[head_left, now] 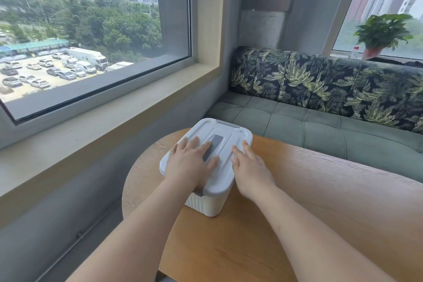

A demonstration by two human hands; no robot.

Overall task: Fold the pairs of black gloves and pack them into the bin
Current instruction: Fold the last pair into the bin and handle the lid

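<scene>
A white ribbed plastic bin (203, 206) stands on the wooden table with its white lid (225, 131) on top; the lid has a grey handle (214, 144) in the middle and a grey latch at the far edge. My left hand (191, 163) lies flat on the lid's left side, fingers straight and spread, partly over the handle. My right hand (249, 167) presses flat on the lid's right edge. No black gloves are visible; the bin's inside is hidden by the lid.
The wooden table (309, 190) has a rounded left end near the grey wall and window sill (103, 121). A green sofa (320, 126) with leaf-print cushions runs behind the table. A potted plant (382, 32) stands on the far sill.
</scene>
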